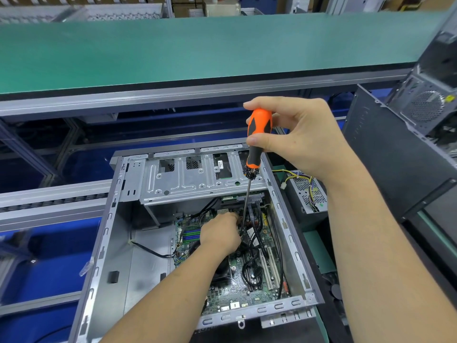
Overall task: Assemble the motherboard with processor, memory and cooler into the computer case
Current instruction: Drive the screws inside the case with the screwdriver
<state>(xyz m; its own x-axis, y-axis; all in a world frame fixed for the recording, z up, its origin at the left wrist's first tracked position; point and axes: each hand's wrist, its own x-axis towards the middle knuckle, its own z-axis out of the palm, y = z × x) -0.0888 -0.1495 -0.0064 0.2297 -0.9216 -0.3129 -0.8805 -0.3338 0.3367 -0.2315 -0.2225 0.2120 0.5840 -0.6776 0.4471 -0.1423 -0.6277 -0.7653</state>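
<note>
Right hand grips screwdriver handle; left hand pinches near the tip, what it holds hidden; motherboard sits in case; keep shaft vertical, seat tip before turning, avoid cables.

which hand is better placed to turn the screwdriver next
Right. The right hand already grips the screwdriver handle from above, while the left hand is down on the motherboard beside the tip.

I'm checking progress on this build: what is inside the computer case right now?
Inside the computer case lies the motherboard with black cables across it. The left hand reaches in beside the screwdriver shaft, covering the board there; the tip is hidden.
</note>
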